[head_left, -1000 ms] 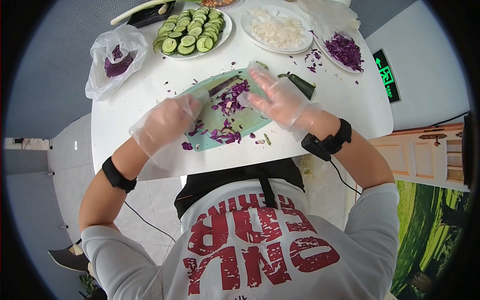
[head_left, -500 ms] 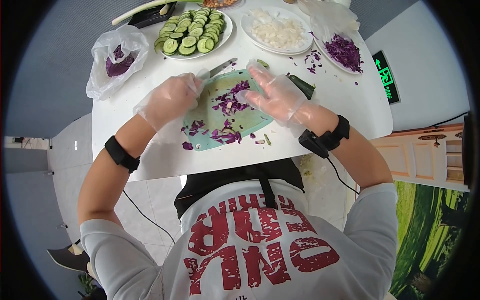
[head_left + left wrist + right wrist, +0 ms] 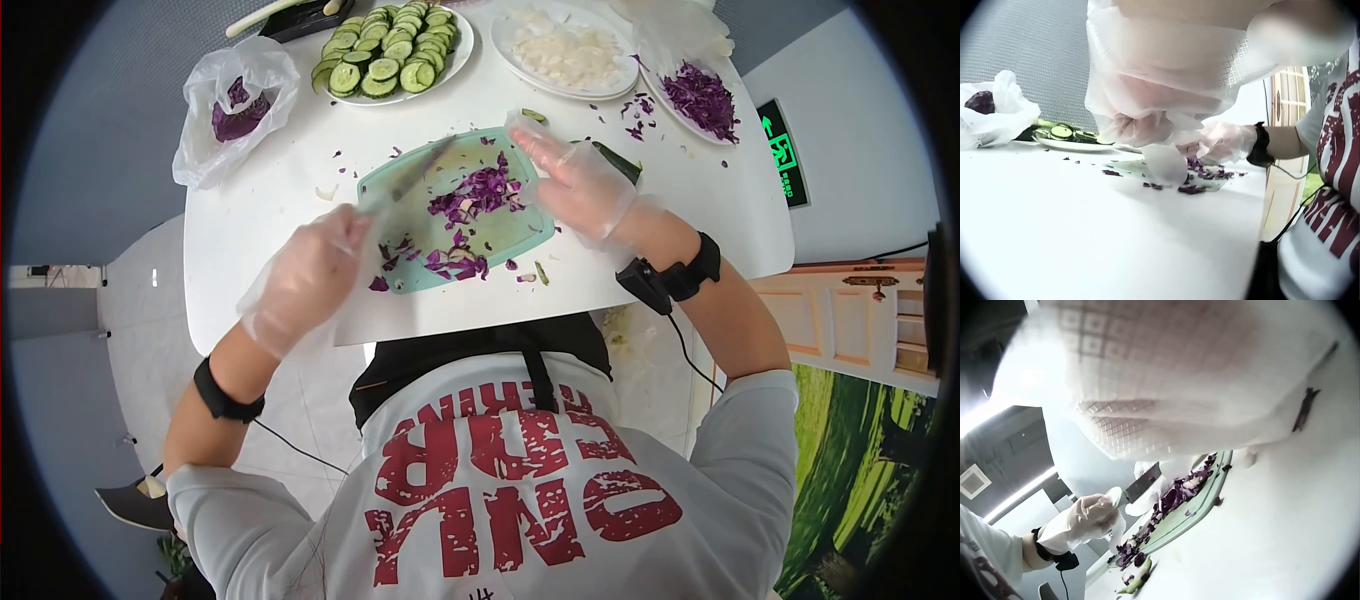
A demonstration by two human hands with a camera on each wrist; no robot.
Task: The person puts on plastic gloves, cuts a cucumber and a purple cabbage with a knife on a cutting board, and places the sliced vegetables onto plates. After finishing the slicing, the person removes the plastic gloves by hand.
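In the head view my gloved left hand (image 3: 310, 262) grips a knife by its handle, left of a pale green cutting board (image 3: 408, 228). The blade of the knife (image 3: 425, 168) is motion-blurred and slants over the board's far left part. Chopped purple cabbage (image 3: 475, 195) is heaped mid-board, with more scraps (image 3: 458, 262) along its near edge. My gloved right hand (image 3: 585, 190) lies at the board's right edge, fingers stretched out. The right wrist view shows the knife (image 3: 1142, 482) held up beside the cabbage; the glove hides much of that view.
Sliced cucumber fills a white plate (image 3: 463, 60) at the back. Right of it stand a plate of chopped white vegetable (image 3: 565, 55) and a plate of shredded cabbage (image 3: 700, 100). A plastic bag with cabbage (image 3: 240, 115) sits back left. A dark green cucumber piece (image 3: 618, 160) lies behind my right hand.
My left hand has drawn back toward me and left, and the knife blade now crosses the board's far left part. My right hand has shifted slightly right, away from the cabbage heap.
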